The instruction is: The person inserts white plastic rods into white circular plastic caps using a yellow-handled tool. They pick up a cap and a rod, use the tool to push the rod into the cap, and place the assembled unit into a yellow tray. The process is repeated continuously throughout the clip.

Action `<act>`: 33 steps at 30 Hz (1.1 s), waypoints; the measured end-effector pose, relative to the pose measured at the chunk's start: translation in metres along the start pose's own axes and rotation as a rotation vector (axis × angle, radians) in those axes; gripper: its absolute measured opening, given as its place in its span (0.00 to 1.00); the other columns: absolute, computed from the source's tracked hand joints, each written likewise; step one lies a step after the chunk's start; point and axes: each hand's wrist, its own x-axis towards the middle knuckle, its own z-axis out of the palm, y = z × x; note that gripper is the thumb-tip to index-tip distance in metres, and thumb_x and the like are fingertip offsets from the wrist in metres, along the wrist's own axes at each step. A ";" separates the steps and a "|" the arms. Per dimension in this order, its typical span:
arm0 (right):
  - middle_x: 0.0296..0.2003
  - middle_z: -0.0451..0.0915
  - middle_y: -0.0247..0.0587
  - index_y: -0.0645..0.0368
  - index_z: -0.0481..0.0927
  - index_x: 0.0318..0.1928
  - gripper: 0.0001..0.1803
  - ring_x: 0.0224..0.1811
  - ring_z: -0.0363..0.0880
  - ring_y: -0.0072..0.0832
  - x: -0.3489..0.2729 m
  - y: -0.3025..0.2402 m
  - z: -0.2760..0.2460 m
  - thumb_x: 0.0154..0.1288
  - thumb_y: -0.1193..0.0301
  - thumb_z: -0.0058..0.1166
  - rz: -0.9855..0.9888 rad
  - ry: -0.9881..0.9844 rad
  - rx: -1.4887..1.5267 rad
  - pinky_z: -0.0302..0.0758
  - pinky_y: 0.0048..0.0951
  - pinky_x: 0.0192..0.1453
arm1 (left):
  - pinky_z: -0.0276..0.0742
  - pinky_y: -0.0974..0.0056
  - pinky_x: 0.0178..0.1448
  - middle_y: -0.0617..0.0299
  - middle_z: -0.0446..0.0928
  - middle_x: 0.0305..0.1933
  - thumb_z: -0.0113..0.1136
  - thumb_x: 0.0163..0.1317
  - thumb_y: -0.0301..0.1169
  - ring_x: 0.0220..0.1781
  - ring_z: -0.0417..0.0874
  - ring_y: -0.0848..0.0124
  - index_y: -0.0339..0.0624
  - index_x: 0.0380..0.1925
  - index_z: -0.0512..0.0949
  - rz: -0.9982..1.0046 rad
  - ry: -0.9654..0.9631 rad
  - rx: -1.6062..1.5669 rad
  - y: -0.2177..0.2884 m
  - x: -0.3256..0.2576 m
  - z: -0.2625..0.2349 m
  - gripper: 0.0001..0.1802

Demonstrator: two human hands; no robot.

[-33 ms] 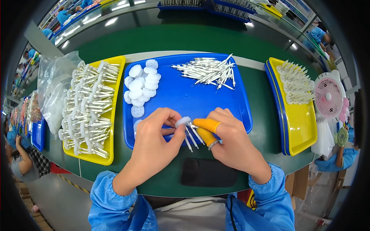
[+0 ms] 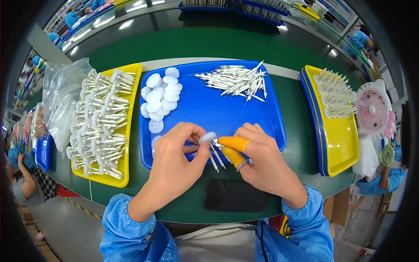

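My left hand pinches a small white round disc over the near edge of the blue tray. Several thin white pins hang from the disc. My right hand, with orange finger covers on thumb and forefinger, holds one of these pins at the disc. On the tray, a pile of white discs lies at the far left. A heap of loose white pins lies at the far right.
A yellow tray on the left holds rows of discs filled with pins, beside a clear plastic bag. Another yellow tray on the right holds more assemblies. A pink fan stands at the far right. A black phone lies near me.
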 end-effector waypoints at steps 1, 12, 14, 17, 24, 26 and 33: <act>0.40 0.79 0.48 0.70 0.89 0.54 0.27 0.46 0.77 0.45 -0.001 -0.002 -0.001 0.48 0.87 0.63 -0.004 -0.008 0.000 0.73 0.46 0.52 | 0.95 0.62 0.50 0.56 0.85 0.47 0.69 0.70 0.16 0.47 0.88 0.73 0.31 0.47 0.85 0.037 0.001 0.006 -0.001 0.000 0.000 0.08; 0.38 0.80 0.47 0.71 0.90 0.45 0.21 0.44 0.78 0.45 0.001 0.007 0.006 0.45 0.87 0.65 -0.017 0.045 -0.087 0.74 0.44 0.50 | 0.95 0.64 0.47 0.58 0.86 0.41 0.71 0.69 0.17 0.42 0.90 0.73 0.30 0.44 0.85 0.037 0.031 0.043 -0.002 -0.001 0.003 0.06; 0.38 0.80 0.47 0.71 0.89 0.42 0.19 0.44 0.78 0.45 0.002 0.004 0.007 0.45 0.87 0.65 -0.018 0.053 -0.081 0.74 0.44 0.50 | 0.96 0.63 0.48 0.58 0.86 0.40 0.72 0.69 0.17 0.42 0.91 0.73 0.30 0.44 0.85 0.049 0.026 0.051 -0.003 -0.002 0.003 0.06; 0.36 0.79 0.47 0.70 0.87 0.39 0.15 0.44 0.78 0.45 0.001 0.002 0.013 0.46 0.87 0.65 -0.025 0.064 -0.063 0.73 0.44 0.49 | 0.97 0.62 0.49 0.58 0.86 0.41 0.73 0.67 0.17 0.43 0.91 0.72 0.30 0.43 0.85 0.090 0.029 0.054 -0.004 -0.002 0.006 0.07; 0.31 0.80 0.46 0.67 0.90 0.46 0.22 0.35 0.78 0.46 -0.002 -0.007 0.017 0.46 0.90 0.63 0.010 0.143 0.010 0.72 0.42 0.42 | 0.95 0.59 0.48 0.50 0.84 0.39 0.72 0.66 0.19 0.39 0.92 0.58 0.29 0.43 0.85 0.110 0.035 0.079 0.002 -0.004 0.008 0.07; 0.30 0.79 0.47 0.67 0.90 0.45 0.22 0.34 0.78 0.46 -0.002 -0.008 0.017 0.46 0.90 0.62 0.012 0.169 0.024 0.73 0.42 0.41 | 0.95 0.60 0.47 0.51 0.83 0.39 0.72 0.65 0.17 0.40 0.92 0.61 0.29 0.43 0.85 0.129 0.031 0.101 0.002 -0.005 0.008 0.08; 0.30 0.80 0.47 0.67 0.90 0.44 0.17 0.33 0.79 0.47 0.002 -0.009 0.035 0.51 0.89 0.64 0.034 0.241 0.034 0.73 0.43 0.39 | 0.82 0.49 0.36 0.47 0.80 0.37 0.70 0.64 0.21 0.35 0.87 0.47 0.32 0.42 0.83 0.170 0.037 0.126 -0.008 -0.011 0.014 0.08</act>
